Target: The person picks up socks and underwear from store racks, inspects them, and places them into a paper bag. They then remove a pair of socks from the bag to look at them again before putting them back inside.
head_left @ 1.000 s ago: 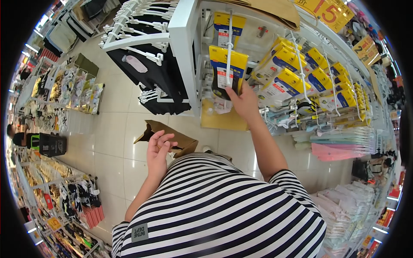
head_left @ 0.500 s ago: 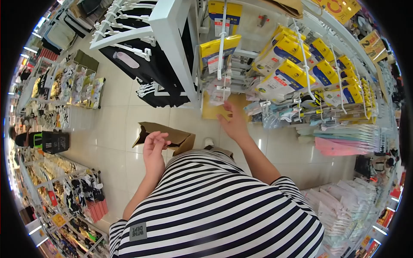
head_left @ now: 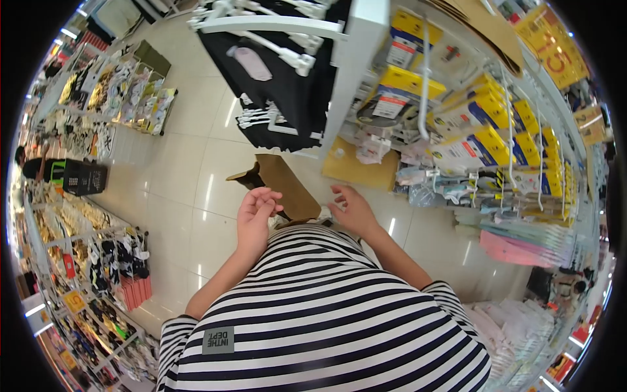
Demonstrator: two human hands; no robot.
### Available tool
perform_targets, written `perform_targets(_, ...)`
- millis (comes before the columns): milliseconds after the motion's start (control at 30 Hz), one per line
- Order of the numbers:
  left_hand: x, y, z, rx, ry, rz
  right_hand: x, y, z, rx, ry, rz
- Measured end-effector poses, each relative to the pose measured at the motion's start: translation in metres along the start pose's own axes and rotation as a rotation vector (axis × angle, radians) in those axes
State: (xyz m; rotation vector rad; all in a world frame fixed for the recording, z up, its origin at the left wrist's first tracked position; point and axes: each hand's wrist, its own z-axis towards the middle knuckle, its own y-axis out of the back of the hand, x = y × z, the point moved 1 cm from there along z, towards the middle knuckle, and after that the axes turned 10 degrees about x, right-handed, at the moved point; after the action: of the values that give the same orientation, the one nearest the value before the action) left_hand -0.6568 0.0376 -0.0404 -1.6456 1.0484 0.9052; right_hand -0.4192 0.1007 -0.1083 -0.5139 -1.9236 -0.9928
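Both of my hands are held in front of my striped shirt, above the floor. My left hand has loosely bent fingers with nothing in them, beside an open brown cardboard box standing on the floor. To the right of that box is my right hand, its fingers apart and holding nothing. Beyond it, low by the rack, lies a flat tan cardboard piece. Packages with yellow tops hang from hooks farther up, apart from both hands.
Black garments hang on a white rack ahead. More yellow-and-white packages fill hooks on the right, above pastel items. Wrapped pale goods sit at lower right. A person with a black basket is far left.
My right hand has drawn back from the hanging packages toward my body. The view has turned, so the rack and box appear farther right. My left hand stays loosely bent near the box.
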Motion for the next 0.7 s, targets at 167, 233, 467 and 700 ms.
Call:
perform_targets(167,-0.015,0.039,0.006,0.006,-0.016,-0.045,0.049,-0.033,0.017,0.167,0.04,-0.124)
perform_targets(233,-0.024,0.062,0.007,-0.009,-0.024,-0.076,0.068,-0.04,0.029,0.077,0.115,-0.229)
perform_targets(467,-0.06,0.138,0.012,-0.049,-0.064,-0.068,0.207,0.007,0.079,-0.713,0.454,-0.244)
perform_targets(700,-0.085,0.189,0.02,-0.02,-0.082,-0.095,0.264,0.018,0.115,-0.899,0.337,-0.54)
